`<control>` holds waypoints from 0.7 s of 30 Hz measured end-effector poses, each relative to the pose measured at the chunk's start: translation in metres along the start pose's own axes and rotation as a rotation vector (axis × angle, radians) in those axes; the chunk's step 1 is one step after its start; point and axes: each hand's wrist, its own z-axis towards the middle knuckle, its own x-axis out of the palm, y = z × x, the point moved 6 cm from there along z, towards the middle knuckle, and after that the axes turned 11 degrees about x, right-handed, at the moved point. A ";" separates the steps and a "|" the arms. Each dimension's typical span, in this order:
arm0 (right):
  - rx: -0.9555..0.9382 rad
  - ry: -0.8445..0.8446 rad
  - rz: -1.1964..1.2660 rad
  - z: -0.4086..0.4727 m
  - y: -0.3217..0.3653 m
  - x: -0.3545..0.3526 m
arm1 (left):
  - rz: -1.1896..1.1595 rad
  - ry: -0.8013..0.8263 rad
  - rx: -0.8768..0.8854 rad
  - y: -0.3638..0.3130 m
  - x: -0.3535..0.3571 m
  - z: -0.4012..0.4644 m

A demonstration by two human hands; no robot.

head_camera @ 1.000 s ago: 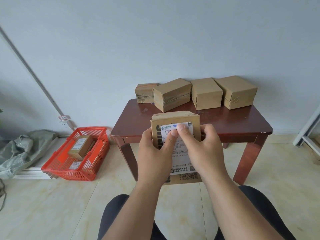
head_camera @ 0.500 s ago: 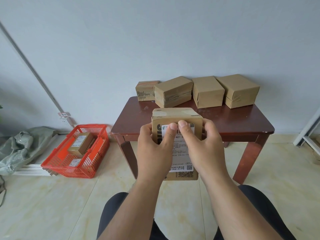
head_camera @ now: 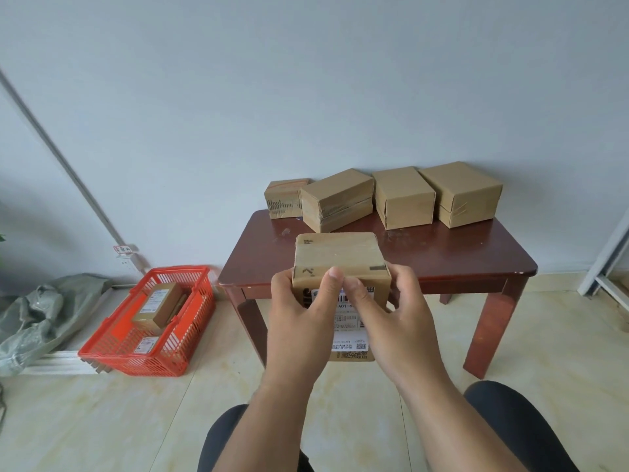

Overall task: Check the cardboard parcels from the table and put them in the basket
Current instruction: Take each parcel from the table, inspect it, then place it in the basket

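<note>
A: We see the left hand (head_camera: 299, 318) and right hand (head_camera: 391, 321) both clamped on a labelled cardboard parcel (head_camera: 340, 264), held up in front of the bench (head_camera: 425, 260).

B: And we count four more parcels (head_camera: 403, 199) along the bench's back edge. Left of the bench, on the floor, the red basket (head_camera: 190, 338) holds two labelled boxes (head_camera: 158, 304).
</note>
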 end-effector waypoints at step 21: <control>-0.048 -0.085 -0.033 0.016 0.004 -0.004 | 0.032 0.045 0.170 -0.008 0.004 -0.003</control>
